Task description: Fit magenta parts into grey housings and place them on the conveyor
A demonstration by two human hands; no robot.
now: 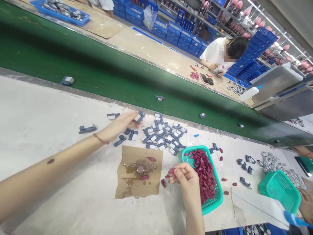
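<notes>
My left hand (130,120) reaches to the left edge of a pile of dark grey parts with white faces (161,133). Its fingers are closed on one such grey part (139,117), slightly blurred. Between the thumb and fingers of my right hand (184,178) is a dark red piece (171,172), just left of a green basket (218,186) full of similar red pieces (204,169). On the table to the left lies a stained cardboard sheet (122,186) with a round wet object (140,169) and a couple of red pieces on it.
A green conveyor belt (110,78) carrying scattered parts runs behind the table. At the right are a glue bottle (259,204), another green basket (278,189) and someone's hand. Across the belt, a person in white handles small parts. A blue tray (80,22) stands far left.
</notes>
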